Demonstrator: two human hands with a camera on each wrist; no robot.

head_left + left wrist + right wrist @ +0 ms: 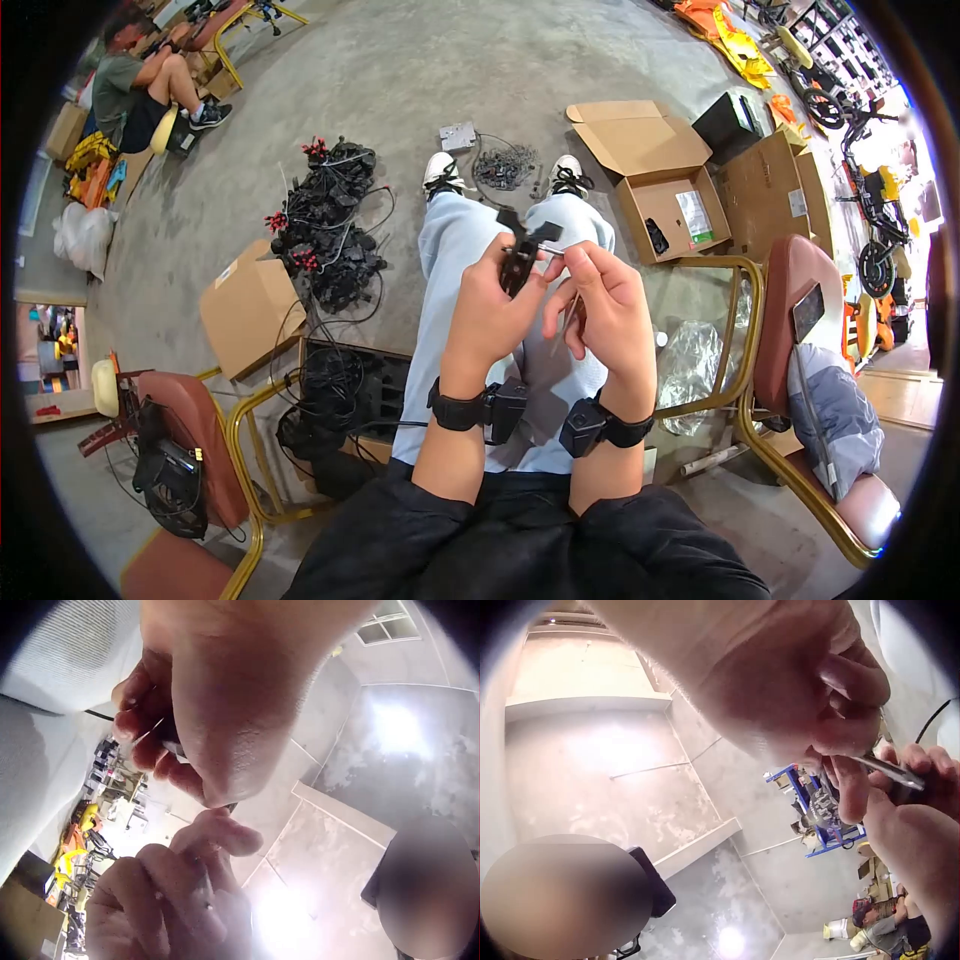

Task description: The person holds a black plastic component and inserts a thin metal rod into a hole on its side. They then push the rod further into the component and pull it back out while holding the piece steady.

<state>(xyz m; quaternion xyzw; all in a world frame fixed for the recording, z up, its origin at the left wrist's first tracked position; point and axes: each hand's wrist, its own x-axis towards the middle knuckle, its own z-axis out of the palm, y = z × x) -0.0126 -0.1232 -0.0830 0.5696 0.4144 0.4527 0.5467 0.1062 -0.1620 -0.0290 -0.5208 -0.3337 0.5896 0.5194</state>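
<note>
Over the lap in the head view, my left hand [492, 318] grips a black part with stubby arms [520, 262]. My right hand [615, 312] is just beside it, thumb and forefinger meeting at the black part's right side. A slim metal tool [568, 322] runs through the right hand's fingers; its exact kind I cannot tell. The right wrist view shows a shiny, tapered metal end [894, 773] close to the left fingers. In the left wrist view, the left palm [232, 712] hides most of the black part, and the right fingers [161, 889] are curled below it.
Between the shoes lies a heap of small dark parts [505, 167], near a grey box [457, 136]. Tangled black cabled units [335, 220] are on the floor to the left. An open cardboard box [660, 190] is at right; chairs [795, 310] flank me. Another person [140, 90] sits far left.
</note>
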